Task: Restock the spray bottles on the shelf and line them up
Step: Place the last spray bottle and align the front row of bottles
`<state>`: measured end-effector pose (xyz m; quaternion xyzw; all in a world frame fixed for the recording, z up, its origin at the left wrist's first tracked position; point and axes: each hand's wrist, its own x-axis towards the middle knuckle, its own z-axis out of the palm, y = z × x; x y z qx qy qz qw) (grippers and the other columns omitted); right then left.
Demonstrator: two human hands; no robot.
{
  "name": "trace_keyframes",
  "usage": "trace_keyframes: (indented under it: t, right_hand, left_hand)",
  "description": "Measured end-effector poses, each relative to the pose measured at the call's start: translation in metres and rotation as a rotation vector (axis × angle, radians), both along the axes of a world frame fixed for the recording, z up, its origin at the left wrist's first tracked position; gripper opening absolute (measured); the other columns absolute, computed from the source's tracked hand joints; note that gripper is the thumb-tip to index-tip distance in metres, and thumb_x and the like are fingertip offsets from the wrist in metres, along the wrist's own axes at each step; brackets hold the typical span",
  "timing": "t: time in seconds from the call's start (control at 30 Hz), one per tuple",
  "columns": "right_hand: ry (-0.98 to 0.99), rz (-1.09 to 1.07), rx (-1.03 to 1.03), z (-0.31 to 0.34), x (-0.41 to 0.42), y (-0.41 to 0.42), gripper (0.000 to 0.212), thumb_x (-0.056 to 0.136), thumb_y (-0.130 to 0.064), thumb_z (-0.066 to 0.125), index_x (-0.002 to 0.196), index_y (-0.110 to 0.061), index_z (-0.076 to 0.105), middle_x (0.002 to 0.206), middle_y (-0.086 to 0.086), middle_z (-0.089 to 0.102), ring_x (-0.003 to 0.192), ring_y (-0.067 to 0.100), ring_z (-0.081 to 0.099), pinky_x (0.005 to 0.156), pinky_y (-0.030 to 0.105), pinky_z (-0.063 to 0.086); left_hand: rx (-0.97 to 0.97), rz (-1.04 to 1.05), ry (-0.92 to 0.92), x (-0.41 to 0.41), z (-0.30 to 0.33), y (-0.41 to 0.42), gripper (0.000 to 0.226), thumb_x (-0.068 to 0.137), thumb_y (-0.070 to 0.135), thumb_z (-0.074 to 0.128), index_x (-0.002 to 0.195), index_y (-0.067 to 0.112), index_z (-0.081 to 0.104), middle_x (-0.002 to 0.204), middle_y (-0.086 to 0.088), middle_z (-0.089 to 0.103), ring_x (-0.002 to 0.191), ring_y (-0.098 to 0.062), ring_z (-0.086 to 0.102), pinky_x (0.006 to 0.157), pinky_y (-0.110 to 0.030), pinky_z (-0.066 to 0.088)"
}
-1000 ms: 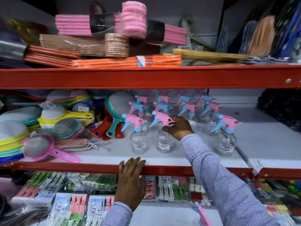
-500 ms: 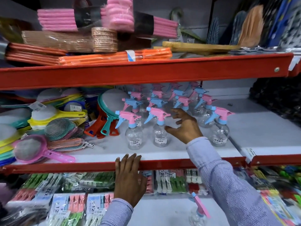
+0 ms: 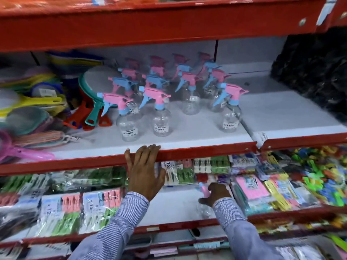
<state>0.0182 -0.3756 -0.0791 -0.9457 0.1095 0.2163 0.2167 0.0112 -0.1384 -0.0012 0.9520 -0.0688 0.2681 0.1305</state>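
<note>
Red steel shelf (image 3: 197, 153), white board on top. Head view: a cluster of clear spray bottles (image 3: 161, 121) with pink and blue trigger heads stands on the middle shelf, several rows deep; three in front, a gap between the second and the rightmost bottle (image 3: 230, 117). Left of them, coloured strainers (image 3: 28, 117) in a heap, and red and teal handles (image 3: 93, 113) just beside the front-left bottle.

Left hand (image 3: 145, 171) flat against the shelf's front edge, fingers extended and slightly spread, tips hooked over the lip, holding nothing.

Right hand (image 3: 216, 194) on the lower shelf (image 3: 174, 205), fingers curled around the neck of a loose spray bottle (image 3: 204, 207), pink trigger showing above the knuckles, clear body blurred below. Packets of clothes pegs (image 3: 62, 212) lie either side. Striped sleeves on both arms.
</note>
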Motion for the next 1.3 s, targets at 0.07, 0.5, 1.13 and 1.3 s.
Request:
trace_keyframes:
  t: [0.07, 0.5, 1.13, 1.3]
  right_hand:
    - [-0.003, -0.036, 0.001, -0.015, 0.001, 0.003, 0.065, 0.061, -0.046, 0.081, 0.112, -0.011, 0.059, 0.117, 0.011, 0.063, 0.105, 0.026, 0.063, 0.089, 0.034, 0.054]
    - [-0.321, -0.012, 0.162, 0.100, -0.018, -0.002, 0.037, 0.063, -0.023, 0.078, 0.097, -0.010, 0.073, 0.089, 0.007, 0.074, 0.073, 0.019, 0.066, 0.057, 0.020, 0.049]
    - [-1.029, -0.030, 0.407, 0.230, 0.107, 0.039, 0.050, 0.056, -0.027, 0.088, 0.098, -0.010, 0.068, 0.096, 0.011, 0.075, 0.083, 0.025, 0.070, 0.082, 0.028, 0.055]
    - [-1.030, -0.118, 0.516, 0.202, 0.111, 0.037, 0.069, 0.061, -0.018, 0.085, 0.123, -0.016, 0.053, 0.094, 0.010, 0.075, 0.085, 0.025, 0.071, 0.088, 0.041, 0.056]
  left_hand:
    - [0.002, 0.003, 0.004, -0.002, -0.001, 0.001, 0.058, 0.078, 0.035, 0.063, 0.133, 0.022, 0.050, 0.132, -0.001, 0.059, 0.127, -0.026, 0.048, 0.116, -0.062, 0.014]
    - [-0.007, 0.004, -0.005, -0.002, -0.001, 0.000, 0.059, 0.071, 0.031, 0.060, 0.130, 0.022, 0.055, 0.127, -0.002, 0.062, 0.122, -0.027, 0.052, 0.112, -0.062, 0.021]
    - [-0.051, 0.008, 0.042, 0.000, 0.010, 0.007, 0.057, 0.073, 0.036, 0.054, 0.130, 0.029, 0.052, 0.125, 0.005, 0.061, 0.121, -0.018, 0.048, 0.115, -0.055, 0.018]
    - [-0.040, -0.012, 0.038, -0.006, 0.001, 0.003, 0.058, 0.072, 0.036, 0.051, 0.129, 0.028, 0.053, 0.123, 0.003, 0.062, 0.120, -0.017, 0.045, 0.114, -0.054, 0.016]
